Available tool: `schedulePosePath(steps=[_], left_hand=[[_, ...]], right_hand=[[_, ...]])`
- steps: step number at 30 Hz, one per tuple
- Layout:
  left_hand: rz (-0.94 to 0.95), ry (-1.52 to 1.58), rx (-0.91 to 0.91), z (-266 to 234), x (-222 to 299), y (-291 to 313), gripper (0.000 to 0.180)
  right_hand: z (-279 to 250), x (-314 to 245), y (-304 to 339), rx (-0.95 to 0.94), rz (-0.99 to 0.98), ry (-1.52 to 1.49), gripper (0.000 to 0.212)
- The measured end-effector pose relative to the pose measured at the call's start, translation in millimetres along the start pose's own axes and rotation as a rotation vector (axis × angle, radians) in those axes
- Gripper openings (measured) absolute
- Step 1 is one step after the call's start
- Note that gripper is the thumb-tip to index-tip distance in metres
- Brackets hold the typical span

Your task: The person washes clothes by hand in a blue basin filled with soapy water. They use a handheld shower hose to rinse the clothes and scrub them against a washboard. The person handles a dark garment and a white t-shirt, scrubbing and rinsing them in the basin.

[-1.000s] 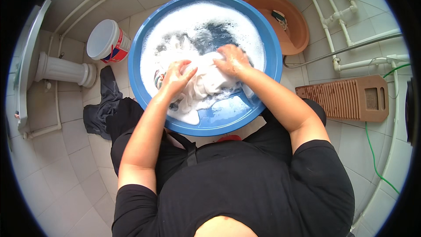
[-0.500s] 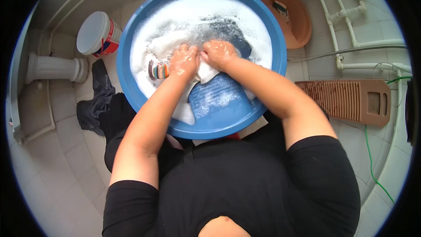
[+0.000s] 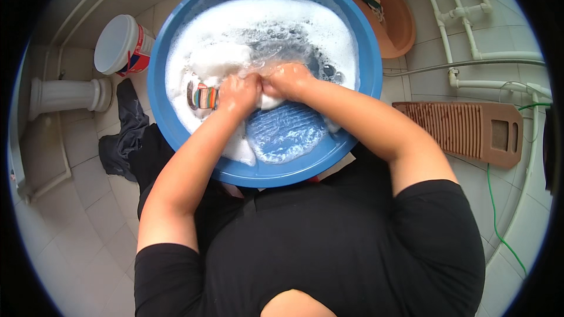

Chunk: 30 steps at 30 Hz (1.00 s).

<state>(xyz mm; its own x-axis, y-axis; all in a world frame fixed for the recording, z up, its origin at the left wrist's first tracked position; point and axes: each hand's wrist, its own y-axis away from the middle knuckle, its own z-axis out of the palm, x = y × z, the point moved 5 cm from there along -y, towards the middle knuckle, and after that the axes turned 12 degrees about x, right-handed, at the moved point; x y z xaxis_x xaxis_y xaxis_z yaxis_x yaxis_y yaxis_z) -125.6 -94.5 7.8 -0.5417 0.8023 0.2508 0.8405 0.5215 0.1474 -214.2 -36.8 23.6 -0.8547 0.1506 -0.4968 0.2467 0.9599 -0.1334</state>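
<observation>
A round blue basin holds water under thick white suds. My left hand and my right hand are closed side by side over the water, knuckles nearly touching. Both grip a wet white cloth, which shows between and below them. Much of the cloth is hidden by my fingers and the foam. Beside my left wrist, a piece of multicoloured striped fabric pokes out of the suds. Just below my hands, water washes over the basin's blue ribbed slope.
An orange-brown basin with a dark-and-white object in it stands at the far right. A brown washboard lies to the right. On the left are a lidded white-and-red bucket, dark cloth and a white pedestal.
Both hands, still on the white cloth, have moved slightly lower. Water now covers the ribbed slope, which was largely bare before. The view has shifted a little.
</observation>
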Motion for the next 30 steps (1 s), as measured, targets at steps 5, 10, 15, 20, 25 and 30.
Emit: schedulePosePath(steps=[5, 10, 15, 20, 25, 30], left_hand=[[-0.153, 0.387, 0.487, 3.8, -33.0, -26.7, 0.032], [0.026, 0.472, 0.486, -30.6, 1.7, 38.7, 0.019], [0.173, 0.175, 0.488, -2.6, 9.6, 38.9, 0.013], [-0.01, 0.002, 0.13, 8.2, -30.7, -20.9, 0.025], [-0.124, 0.016, 0.761, -23.7, -64.3, 0.3, 0.045], [-0.575, 0.435, 0.26, -17.2, -93.3, -7.5, 0.059]], right_hand=[[2.3, 14.5, -24.9, 0.142, 0.189, 0.194, 0.025], [-26.6, -17.6, 27.1, 0.176, -0.242, -0.141, 0.014], [-11.8, -26.1, 36.1, -0.186, -0.232, 0.025, 0.02], [0.8, -11.0, -22.7, -0.26, 0.093, 0.196, 0.037], [9.7, 8.0, -2.8, 0.155, -0.086, 0.09, 0.036], [2.5, 2.9, -6.6, -0.175, 0.007, 0.176, 0.05]])
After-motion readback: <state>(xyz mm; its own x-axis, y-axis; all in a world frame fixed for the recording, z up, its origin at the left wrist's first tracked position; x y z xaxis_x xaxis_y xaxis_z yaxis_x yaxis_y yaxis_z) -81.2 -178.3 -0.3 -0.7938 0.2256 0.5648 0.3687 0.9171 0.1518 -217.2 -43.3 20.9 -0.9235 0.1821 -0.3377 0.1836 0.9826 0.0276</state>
